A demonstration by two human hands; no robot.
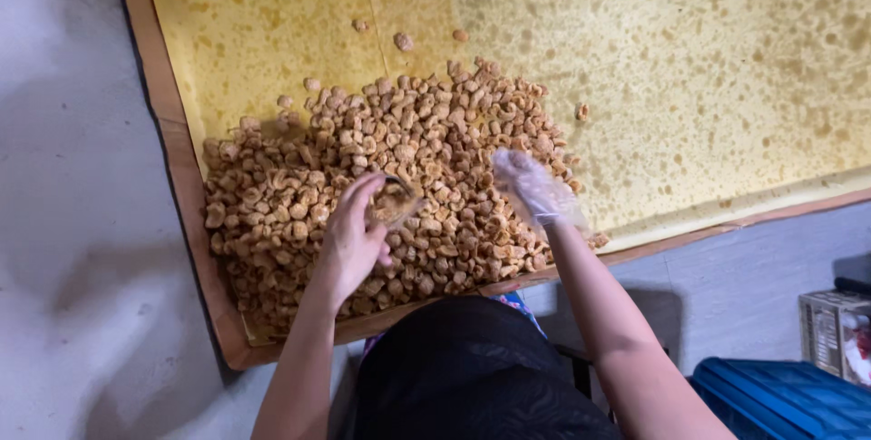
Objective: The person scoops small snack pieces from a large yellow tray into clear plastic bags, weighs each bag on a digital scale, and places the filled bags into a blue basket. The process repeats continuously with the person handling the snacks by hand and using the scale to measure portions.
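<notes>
Curled around a small clear plastic scoop cup (396, 204), the bare left hand (349, 245) holds the cup by its near side, mouth tipped into the snacks. At the cup's three o'clock, the right hand (535, 190) wears a thin see-through plastic glove and hovers with fingers loosely spread just over the heap; its motion blur hides whether it pinches anything, so I cannot tell its grip.

Both hands work over a wide pile of golden-brown puffed fried snack pieces (381, 177), which fills the seven o'clock corner of an oil-spotted yellow paper sheet (689, 77) laid over brown cardboard (186, 186). A few stray pieces lie at the pile's twelve o'clock.

The pieces look light, dry, brittle and likely greasy, so they probably crush under pressure; scooping from beneath with the cup seems safer than squeezing handfuls.

On the grey floor, a blue ribbed plastic lid (789, 399) sits at five o'clock, beside a small cardboard box (835, 331).
</notes>
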